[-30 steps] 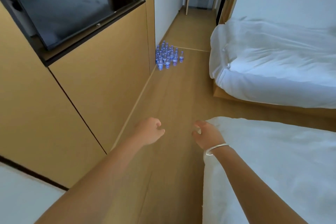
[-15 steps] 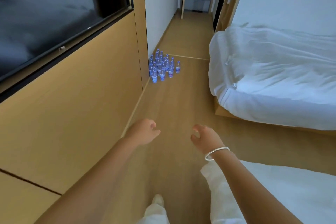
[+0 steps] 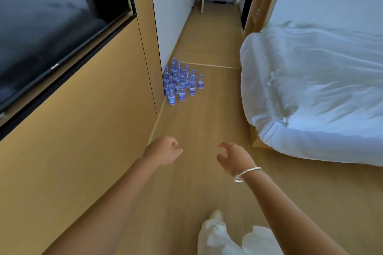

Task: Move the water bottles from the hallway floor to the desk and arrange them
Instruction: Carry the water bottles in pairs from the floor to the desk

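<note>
Ahead, clear plastic water bottles with blue caps (image 3: 180,80) stand clustered upright on the wooden hallway floor (image 3: 207,130), against the white wall's corner; left hand (image 3: 162,151) and right hand (image 3: 233,157) hover apart, loosely curled, holding nothing; white-quilted bed (image 3: 315,93) rightward.

Head view looks forward and down — along the hallway floor (image 3: 207,130).

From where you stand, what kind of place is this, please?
Most likely a hotel room or similar bedroom: a bed with rumpled white bedding, a dark flat screen set in the wooden wall panel, and a narrow wooden-floored hallway leading to a door.
</note>
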Motion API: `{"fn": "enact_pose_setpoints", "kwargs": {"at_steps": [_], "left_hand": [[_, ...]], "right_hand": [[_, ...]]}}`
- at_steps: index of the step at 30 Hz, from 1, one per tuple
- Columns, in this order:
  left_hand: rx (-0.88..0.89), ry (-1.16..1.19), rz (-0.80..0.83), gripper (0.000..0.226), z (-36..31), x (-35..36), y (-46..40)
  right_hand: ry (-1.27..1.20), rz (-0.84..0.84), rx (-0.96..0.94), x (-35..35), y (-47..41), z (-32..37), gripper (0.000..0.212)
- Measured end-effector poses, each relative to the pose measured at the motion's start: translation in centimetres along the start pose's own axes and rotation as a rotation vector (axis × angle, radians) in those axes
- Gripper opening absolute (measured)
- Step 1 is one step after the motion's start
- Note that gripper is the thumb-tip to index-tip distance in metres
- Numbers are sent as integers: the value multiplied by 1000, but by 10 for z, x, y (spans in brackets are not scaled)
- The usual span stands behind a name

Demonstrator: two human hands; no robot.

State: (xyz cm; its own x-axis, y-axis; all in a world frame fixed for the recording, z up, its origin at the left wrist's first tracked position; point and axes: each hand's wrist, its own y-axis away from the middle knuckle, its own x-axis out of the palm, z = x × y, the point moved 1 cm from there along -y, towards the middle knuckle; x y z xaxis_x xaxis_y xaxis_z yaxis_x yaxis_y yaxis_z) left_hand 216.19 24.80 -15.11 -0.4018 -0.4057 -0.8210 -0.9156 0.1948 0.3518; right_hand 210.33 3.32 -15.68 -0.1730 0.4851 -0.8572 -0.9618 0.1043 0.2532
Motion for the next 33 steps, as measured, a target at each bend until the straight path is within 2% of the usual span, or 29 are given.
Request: {"fn": "enact_pose_setpoints", "kwargs": {"at_steps": [8, 12, 19, 23, 30, 33], "left_hand": [[-25, -27, -4, 31, -27, -36, -167], [-61, -56, 11, 20, -48, -63, -251], [-122, 3, 12, 19, -61, -104, -373], [-128, 24, 12, 11, -58, -120, -447], [-139, 38, 61, 21, -35, -152, -604], [-132, 28, 97, 16, -18, -171, -676]], "right_hand": [[18, 22, -17, -34, -176, -13, 39], [20, 53, -15, -64, -269, -14, 39], [57, 108, -48, -99, -409, -4, 39], [65, 141, -64, -104, -485, 8, 40], [38, 161, -49, -100, -643, 37, 39], [5, 198, 10, -94, -710, 51, 39]]}}
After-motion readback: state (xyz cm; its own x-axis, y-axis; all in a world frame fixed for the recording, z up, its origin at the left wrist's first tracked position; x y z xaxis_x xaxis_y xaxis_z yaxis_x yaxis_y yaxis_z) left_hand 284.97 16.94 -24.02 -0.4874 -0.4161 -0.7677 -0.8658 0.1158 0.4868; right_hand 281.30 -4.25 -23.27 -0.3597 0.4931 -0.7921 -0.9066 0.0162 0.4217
